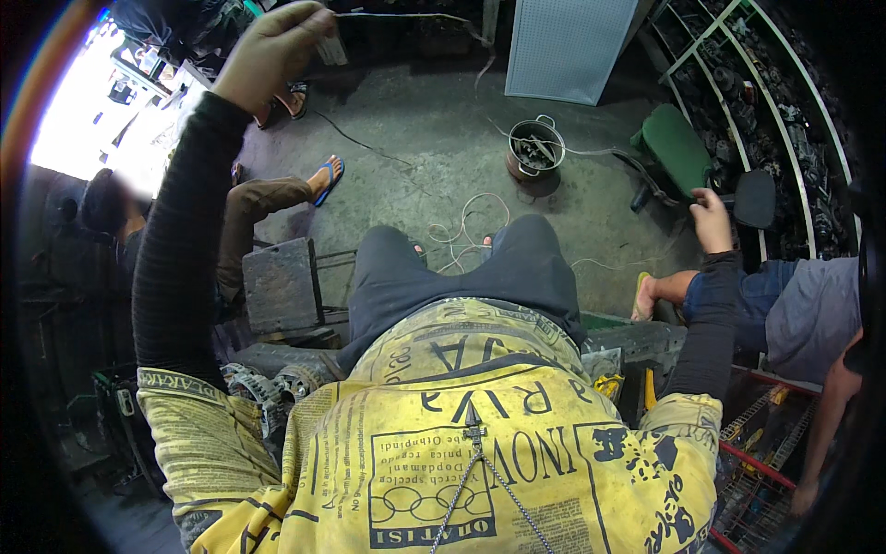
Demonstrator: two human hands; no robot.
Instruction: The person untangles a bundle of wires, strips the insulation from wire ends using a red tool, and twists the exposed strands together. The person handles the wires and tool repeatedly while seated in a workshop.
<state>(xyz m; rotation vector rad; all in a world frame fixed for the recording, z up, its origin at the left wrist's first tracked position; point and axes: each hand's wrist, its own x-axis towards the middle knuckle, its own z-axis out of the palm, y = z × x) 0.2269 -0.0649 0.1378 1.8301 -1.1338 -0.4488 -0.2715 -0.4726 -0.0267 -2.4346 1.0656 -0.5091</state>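
Note:
My left hand [277, 51] is raised at the upper left, its fingers pinched on one end of a thin pale wire [406, 15]. The wire runs right from the fingertips, then bends down towards the floor. Out to the right, my right hand [712, 222] is held up with curled fingers beside a green chair [674, 148]. Whatever it may grip is too small to make out. Between the hands, farther off, a metal pot [526, 169] with two handles stands on the floor with dark scraps inside. A pale strip [595, 151] stretches from near its rim towards the chair.
A loose cord [452, 231] coils on the floor before my knees. One person's sandalled foot [328, 180] is at left; another person [812, 305] sits close on my right. Metal shelves [784, 111] full of parts line the right side. A white perforated panel [568, 46] stands behind the pot.

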